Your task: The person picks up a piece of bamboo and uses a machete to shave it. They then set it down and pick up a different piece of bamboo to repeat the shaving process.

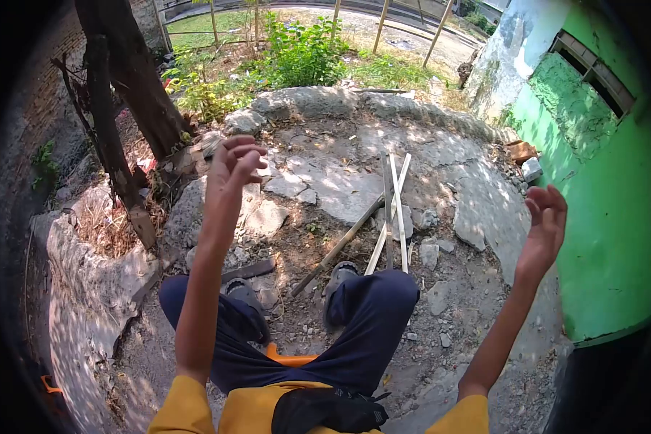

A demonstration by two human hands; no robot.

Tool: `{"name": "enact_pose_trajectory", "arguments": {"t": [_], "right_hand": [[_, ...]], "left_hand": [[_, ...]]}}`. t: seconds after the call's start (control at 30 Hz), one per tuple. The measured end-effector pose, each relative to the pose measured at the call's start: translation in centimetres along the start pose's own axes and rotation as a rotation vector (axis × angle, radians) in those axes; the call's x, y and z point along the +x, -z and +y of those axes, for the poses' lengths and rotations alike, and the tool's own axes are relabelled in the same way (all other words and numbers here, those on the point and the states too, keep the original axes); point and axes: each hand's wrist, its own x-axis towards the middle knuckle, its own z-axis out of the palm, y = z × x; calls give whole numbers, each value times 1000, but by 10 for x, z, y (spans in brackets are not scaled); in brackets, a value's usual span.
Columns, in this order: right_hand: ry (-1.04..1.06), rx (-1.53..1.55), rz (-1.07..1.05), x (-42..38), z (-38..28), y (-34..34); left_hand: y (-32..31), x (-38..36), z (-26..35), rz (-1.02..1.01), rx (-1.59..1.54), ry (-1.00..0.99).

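Both of my arms are raised in front of me, bent at the elbow. My left hand (233, 168) is up over the left part of the broken paving, its fingers loosely bent and apart, holding nothing. At the right, my right hand (545, 226) hangs in the air before the green wall, fingers half curled with nothing visible in them. On the ground between the hands, several thin wooden strips (397, 189) lie crossed. A longer dark wooden pole (338, 249) slants beneath them towards my feet. Neither hand touches these pieces.
An orange seat edge (293, 358) shows between my knees. Broken concrete slabs (343, 194) and rubble (428, 253) cover the ground. A low curved concrete rim (311, 103) runs ahead, a tree trunk (134, 79) stands left, and a green wall (611, 239) stands right.
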Motion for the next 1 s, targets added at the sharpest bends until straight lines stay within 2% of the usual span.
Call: {"name": "enact_pose_trajectory", "arguments": {"t": [0.03, 0.07, 0.1, 0.13, 0.17, 0.2, 0.23, 0.3, 0.33, 0.4, 0.53, 0.6, 0.63, 0.67, 0.73, 0.77, 0.8, 0.87, 0.9, 0.93, 1.0], "right_hand": [[-376, -113, -24, -32, 67, 6], [-622, -288, -104, -77, 135, 14], [-771, -450, -215, -140, 212, 28], [-882, -425, -287, -218, 294, 47], [-1001, -504, -394, -270, 307, 42], [-1031, -538, -448, -340, 350, 51], [-1187, -659, -594, -352, 332, 38], [-1302, -698, -697, -408, 329, 30], [-1343, -693, -711, -427, 330, 30], [-1412, -686, -715, -458, 327, 31], [-1505, -680, -704, -477, 320, 29], [-1526, -682, -693, -476, 322, 25], [-1546, -681, -689, -479, 318, 27], [-1558, -688, -688, -478, 319, 25], [-1569, -693, -684, -477, 323, 23], [-1572, -693, -682, -477, 324, 22], [-1575, -697, -680, -477, 325, 21], [-1573, -697, -667, -478, 329, 17], [-1572, -696, -663, -479, 331, 15], [-1567, -695, -655, -480, 334, 13], [-1557, -686, -635, -482, 339, 11]], "left_hand": [[-12, -9, -77, -101, 220, 227], [-23, -32, -157, -203, 354, 380], [-24, -60, -238, -386, 649, 433], [-29, -95, -304, -458, 770, 445], [-34, -127, -333, -477, 824, 609], [-33, -154, -361, -524, 953, 716], [-32, -190, -388, -451, 1153, 691], [-11, -232, -424, -512, 1097, 682], [-6, -238, -432, -514, 1089, 680], [5, -241, -444, -634, 845, 773], [14, -231, -461, -684, 657, 843], [9, -220, -459, -675, 508, 985], [0, -205, -424, -575, 269, 1228], [-5, -189, -408, -567, 268, 1224], [-6, -177, -393, -593, -48, 1489], [-2, -172, -390, -745, -205, 1403], [0, -170, -386, -735, -207, 1407], [0, -149, -349, -499, -735, 1496], [3, -143, -341, -507, -881, 1495], [4, -133, -326, -498, -880, 1494], [5, -114, -282, -526, -530, 1383]]}}
